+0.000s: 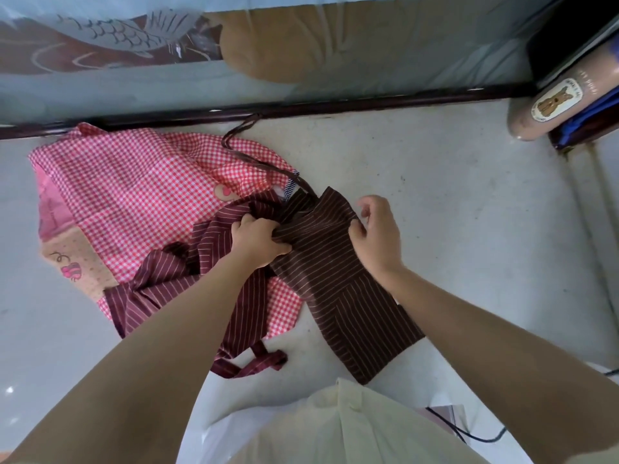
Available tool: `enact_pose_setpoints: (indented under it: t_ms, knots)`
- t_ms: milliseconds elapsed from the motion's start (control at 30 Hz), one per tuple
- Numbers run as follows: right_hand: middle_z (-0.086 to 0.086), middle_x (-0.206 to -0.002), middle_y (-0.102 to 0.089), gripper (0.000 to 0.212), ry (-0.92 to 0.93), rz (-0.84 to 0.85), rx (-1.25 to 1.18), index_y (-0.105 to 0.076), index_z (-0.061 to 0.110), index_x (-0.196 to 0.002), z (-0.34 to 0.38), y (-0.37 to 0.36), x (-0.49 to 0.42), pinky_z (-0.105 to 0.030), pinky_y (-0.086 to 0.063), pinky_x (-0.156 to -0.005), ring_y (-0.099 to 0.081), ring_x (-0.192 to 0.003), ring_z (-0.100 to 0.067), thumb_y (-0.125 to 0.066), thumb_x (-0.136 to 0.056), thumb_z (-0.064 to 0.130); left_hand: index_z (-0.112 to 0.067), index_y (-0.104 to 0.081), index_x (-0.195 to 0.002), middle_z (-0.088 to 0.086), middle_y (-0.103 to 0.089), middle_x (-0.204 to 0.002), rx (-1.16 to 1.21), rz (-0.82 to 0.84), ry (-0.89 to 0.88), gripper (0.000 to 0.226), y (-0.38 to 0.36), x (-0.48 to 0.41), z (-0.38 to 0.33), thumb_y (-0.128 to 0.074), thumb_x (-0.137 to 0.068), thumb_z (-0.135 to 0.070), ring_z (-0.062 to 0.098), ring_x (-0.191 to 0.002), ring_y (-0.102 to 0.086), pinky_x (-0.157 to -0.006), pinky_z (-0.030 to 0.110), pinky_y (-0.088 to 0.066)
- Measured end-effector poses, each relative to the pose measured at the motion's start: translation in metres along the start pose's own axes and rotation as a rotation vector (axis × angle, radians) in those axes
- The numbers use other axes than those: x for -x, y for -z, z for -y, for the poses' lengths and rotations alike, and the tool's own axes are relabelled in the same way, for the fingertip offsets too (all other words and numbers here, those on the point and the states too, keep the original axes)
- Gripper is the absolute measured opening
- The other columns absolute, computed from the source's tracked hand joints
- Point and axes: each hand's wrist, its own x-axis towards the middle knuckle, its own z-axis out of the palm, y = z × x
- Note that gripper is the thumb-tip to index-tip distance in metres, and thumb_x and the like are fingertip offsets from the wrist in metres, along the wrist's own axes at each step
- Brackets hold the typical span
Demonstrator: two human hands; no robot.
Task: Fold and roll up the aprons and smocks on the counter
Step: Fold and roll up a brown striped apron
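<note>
A dark brown striped apron (348, 296) lies folded into a long strip on the pale counter (452, 212), running from the middle toward the near edge. My left hand (258, 242) grips a bunch of its cloth at the far end. At that end's right edge my right hand (376, 232) pinches the fabric with thumb and fingers. A maroon striped apron (174, 293) lies crumpled under my left forearm. Beneath both spreads a red-and-white checked smock (134, 192) with a beige pocket patch. A brown strap (248, 152) trails toward the back.
A dark wooden rail (301, 110) and a glass panel bound the counter at the back. A rolled beige bundle with a bear label (556, 98) lies at the back right beside dark and blue items. A black cable (469, 433) runs at the near right.
</note>
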Motion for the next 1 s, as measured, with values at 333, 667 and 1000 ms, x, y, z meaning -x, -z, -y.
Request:
enact_pose_setpoints:
  t_ms: [333, 667, 1000]
  knots:
    - [-0.006, -0.122, -0.046, 0.088, 0.302, 0.482, 0.549, -0.031, 0.017, -0.132, -0.016, -0.023, 0.107, -0.038, -0.045, -0.082, -0.049, -0.105, -0.023, -0.073, -0.065, 0.055, -0.028, -0.062, -0.122, 0.0, -0.06, -0.113, 0.403, -0.047, 0.074, 0.044, 0.002, 0.037, -0.004, -0.072, -0.081, -0.039, 0.022, -0.117, -0.045, -0.114, 0.043, -0.019]
    - [-0.011, -0.151, -0.024, 0.079, 0.207, 0.476, 0.767, -0.024, 0.023, -0.148, -0.059, 0.032, 0.116, -0.043, -0.036, -0.104, -0.032, -0.132, -0.028, -0.067, -0.082, 0.018, -0.007, -0.063, -0.104, 0.002, -0.063, -0.103, 0.733, 0.066, -0.029, 0.023, -0.038, 0.107, 0.003, -0.072, -0.083, -0.007, 0.009, -0.092, -0.061, -0.086, 0.023, -0.045]
    - [-0.009, -0.163, 0.009, 0.094, 0.15, 0.502, 0.856, 0.006, 0.028, -0.155, -0.059, 0.022, 0.16, -0.041, -0.033, -0.108, -0.005, -0.15, -0.028, -0.054, -0.088, 0.003, -0.007, -0.062, -0.089, 0.021, -0.066, -0.084, 0.677, -0.116, 0.049, 0.016, -0.069, 0.14, 0.021, -0.069, -0.078, 0.003, 0.022, -0.062, -0.062, -0.066, 0.032, -0.058]
